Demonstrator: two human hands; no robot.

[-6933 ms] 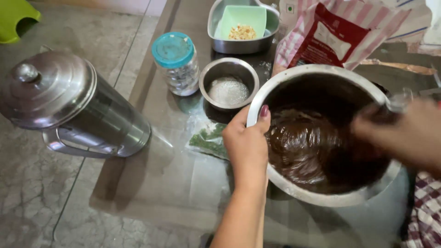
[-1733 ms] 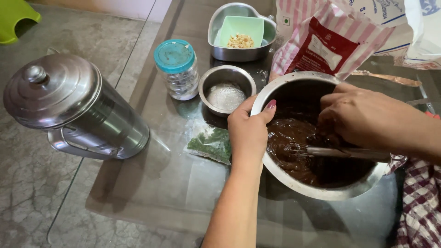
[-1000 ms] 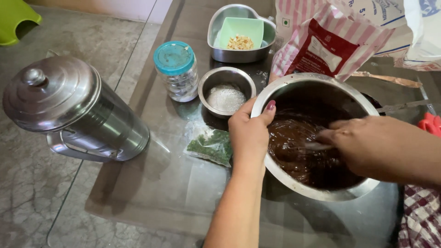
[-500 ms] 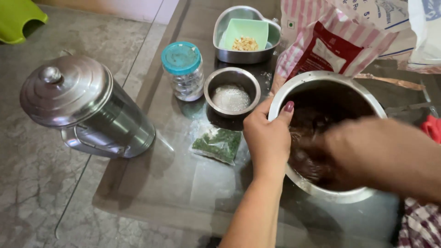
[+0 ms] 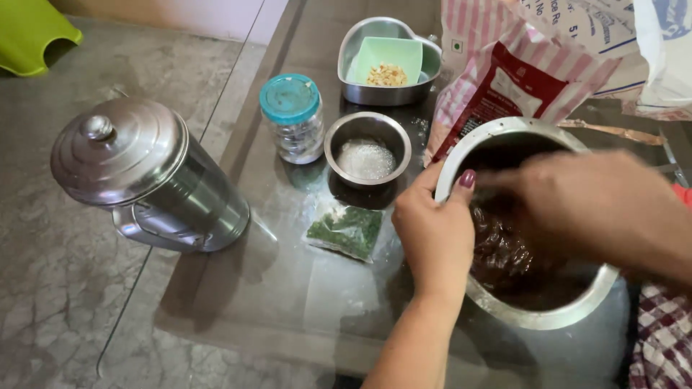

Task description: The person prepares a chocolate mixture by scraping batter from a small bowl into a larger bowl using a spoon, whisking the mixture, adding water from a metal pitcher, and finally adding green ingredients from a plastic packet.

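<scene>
- While the left grip (image 5: 432, 230) clasps the near rim of the steel bowl (image 5: 548, 320), thumb hooked over the edge and fingers on the outer wall, the right grip (image 5: 598, 209) reaches down into the bowl over the dark batter (image 5: 504, 252).
- The right grip is blurred; I cannot tell whether it is clenched on a tool or loose, and no utensil shows clearly.
- The bowl stands on the glass desk (image 5: 288, 288) at the right, just in front of a red striped bag (image 5: 504, 79), with a checked cloth (image 5: 659, 338) at its lower right.
- Judging by the blur and the glossy, lumpy batter, the step in hand looks like mixing.
- Any further stirring calls for a firm hold on the rim, so that the bowl does not slide on the glass, and for strokes kept low, so that the batter stays inside.
- Left of the bowl lie a herb packet (image 5: 346, 230), a small bowl (image 5: 367, 148) of white powder and a teal-lidded jar (image 5: 292, 119), all near but apart from the left grip.
- Farther back sits a heart-shaped tin (image 5: 360, 83); a lidded steel canister (image 5: 144, 180) stands well to the left.
</scene>
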